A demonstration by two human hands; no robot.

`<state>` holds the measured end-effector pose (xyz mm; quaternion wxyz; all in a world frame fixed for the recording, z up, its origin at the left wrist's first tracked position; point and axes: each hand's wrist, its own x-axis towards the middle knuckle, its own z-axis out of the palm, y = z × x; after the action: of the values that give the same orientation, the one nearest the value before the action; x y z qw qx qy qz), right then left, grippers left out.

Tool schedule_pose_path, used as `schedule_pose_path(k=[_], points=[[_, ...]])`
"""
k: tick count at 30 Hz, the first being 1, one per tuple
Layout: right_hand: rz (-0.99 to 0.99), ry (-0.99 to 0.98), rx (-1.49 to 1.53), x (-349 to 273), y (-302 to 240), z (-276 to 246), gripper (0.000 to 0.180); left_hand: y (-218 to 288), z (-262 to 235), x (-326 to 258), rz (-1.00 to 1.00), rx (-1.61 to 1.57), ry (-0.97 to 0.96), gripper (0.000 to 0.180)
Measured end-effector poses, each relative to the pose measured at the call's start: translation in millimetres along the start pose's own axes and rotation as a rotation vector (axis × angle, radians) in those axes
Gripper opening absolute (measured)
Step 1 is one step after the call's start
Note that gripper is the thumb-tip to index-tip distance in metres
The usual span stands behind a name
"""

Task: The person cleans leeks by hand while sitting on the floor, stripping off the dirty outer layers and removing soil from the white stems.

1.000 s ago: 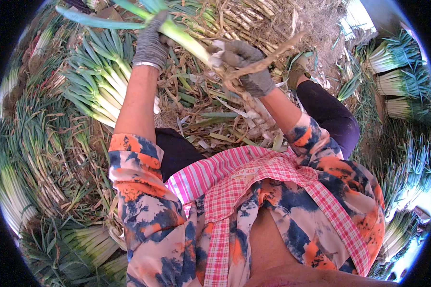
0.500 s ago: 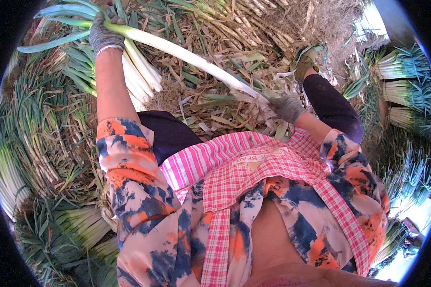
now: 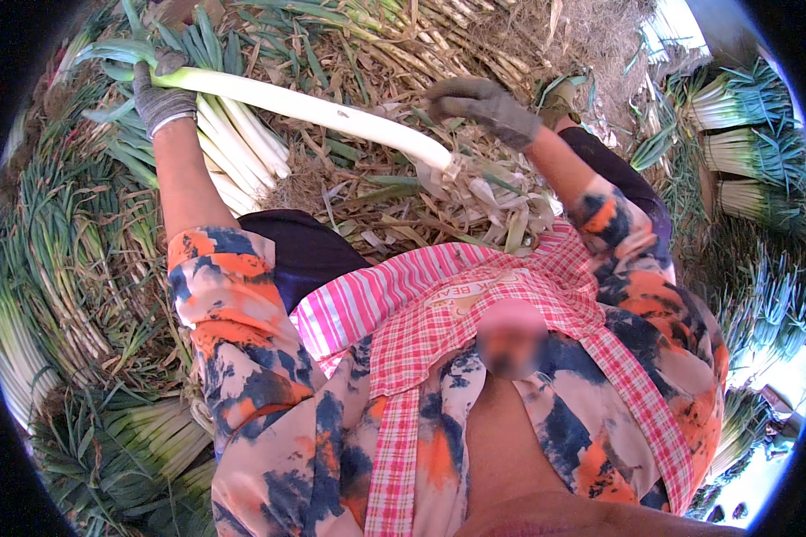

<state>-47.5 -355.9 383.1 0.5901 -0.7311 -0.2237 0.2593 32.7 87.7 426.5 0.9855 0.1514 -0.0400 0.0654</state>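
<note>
In my gloved left hand (image 3: 163,98), closed round it just below the green leaves, is a long leek (image 3: 322,111). Its white shaft slants down to the right and ends in a pale, ragged root end. My right hand (image 3: 485,109), in a grey glove too, hovers above and right of that end, apart from the shaft. Its fingers reach out to the left with nothing seen in them. Several clean white leeks (image 3: 233,148) lie together under the held one, beside my left forearm.
Dry husks and peeled leaves (image 3: 376,201) cover the ground between my knees. Unpeeled leeks (image 3: 72,242) are heaped on the left, with more stalks (image 3: 439,36) at the far side. Tied bundles (image 3: 739,152) stand at the right. Loose peelings (image 3: 510,201) lie near my apron (image 3: 403,277).
My right hand has let go near the root end and risen up and left. My left hand has moved slightly left and down with the leek. The shaft's lower end has shifted left.
</note>
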Motion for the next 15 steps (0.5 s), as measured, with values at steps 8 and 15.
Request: schedule_pose_path(k=[8,15], points=[[-0.091,0.013,-0.419,-99.0,67.5,46.1,0.042,2.5,-4.0,-15.4,0.173,0.336,0.272,0.034],[0.117,0.105,-0.899,-135.0,84.4,6.0,0.046,25.6,-34.9,-11.4,0.187,0.252,0.276,0.029]])
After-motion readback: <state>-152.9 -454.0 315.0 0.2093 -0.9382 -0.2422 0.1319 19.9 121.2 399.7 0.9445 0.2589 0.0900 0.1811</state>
